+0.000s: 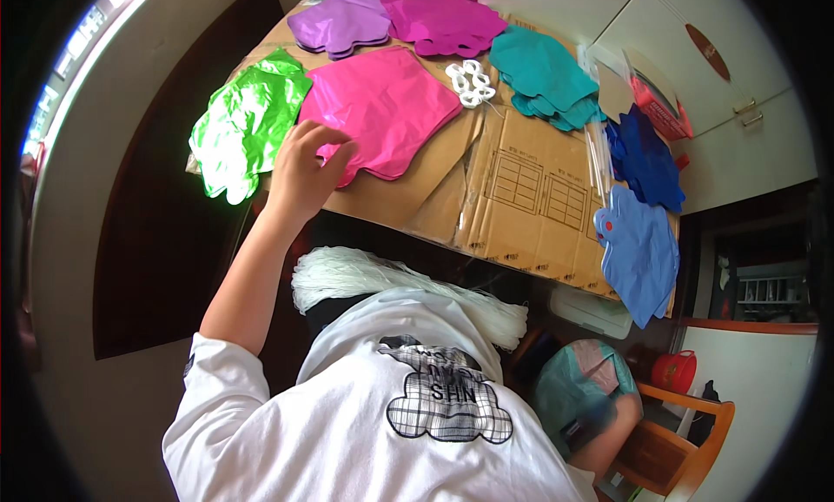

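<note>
My left hand point(308, 167) hovers at the near left edge of a stack of shiny pink foil pieces point(382, 106), thumb and fingers curved apart with nothing visible between them. Just beside it lies a stack of bright green foil pieces point(248, 124); both look like flat, uninflated foil balloons with lobed edges. Low on the right, my right hand point(612, 419) is at a teal and pink plastic bag point(578, 385). Motion blur and the bag hide its fingers, so its grip is unclear. A thick bundle of white string point(382, 276) lies across my lap.
Cardboard point(530, 189) covers the table. Purple point(339, 24), magenta point(443, 22), teal point(543, 76), dark blue point(647, 159) and light blue foil stacks point(640, 254) ring it. White loops point(471, 83) sit mid-table. A wooden chair point(686, 432) and red container point(673, 372) stand right.
</note>
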`<control>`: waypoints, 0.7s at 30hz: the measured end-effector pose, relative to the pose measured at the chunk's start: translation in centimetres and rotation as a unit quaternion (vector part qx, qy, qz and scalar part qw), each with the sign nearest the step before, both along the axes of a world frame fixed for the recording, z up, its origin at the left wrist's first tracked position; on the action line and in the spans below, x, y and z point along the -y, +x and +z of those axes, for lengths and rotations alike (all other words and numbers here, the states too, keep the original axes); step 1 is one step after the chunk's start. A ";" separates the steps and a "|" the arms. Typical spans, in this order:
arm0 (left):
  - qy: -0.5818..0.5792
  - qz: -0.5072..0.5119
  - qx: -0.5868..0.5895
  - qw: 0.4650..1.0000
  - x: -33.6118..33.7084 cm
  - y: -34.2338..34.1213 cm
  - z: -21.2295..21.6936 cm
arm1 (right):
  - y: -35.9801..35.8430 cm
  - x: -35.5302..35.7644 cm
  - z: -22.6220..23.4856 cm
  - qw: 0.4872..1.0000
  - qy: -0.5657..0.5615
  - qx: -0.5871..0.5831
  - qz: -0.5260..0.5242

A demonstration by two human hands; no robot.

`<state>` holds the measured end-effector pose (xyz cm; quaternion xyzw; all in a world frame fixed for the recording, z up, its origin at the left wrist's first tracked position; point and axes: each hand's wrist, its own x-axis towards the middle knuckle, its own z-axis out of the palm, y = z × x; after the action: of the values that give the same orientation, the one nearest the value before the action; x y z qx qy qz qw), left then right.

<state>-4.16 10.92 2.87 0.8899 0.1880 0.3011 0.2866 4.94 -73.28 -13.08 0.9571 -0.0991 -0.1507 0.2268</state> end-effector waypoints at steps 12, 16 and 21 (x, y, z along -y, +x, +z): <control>0.052 -0.055 -0.100 0.992 -3.2 7.5 -4.2 | 3.8 -52.7 20.4 0.670 0.643 -0.086 0.361; 0.005 -0.074 -0.106 0.992 -3.6 7.5 -3.4 | 6.6 -59.8 18.8 0.647 0.630 -0.083 0.421; 0.042 -0.089 -0.106 0.989 -2.2 7.2 -1.4 | 9.5 -66.8 15.1 0.568 0.606 0.015 0.557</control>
<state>3.02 13.09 1.43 0.9411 0.1241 0.1860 0.2535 14.48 -6.53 2.06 0.7389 0.5642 -0.0051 -0.3684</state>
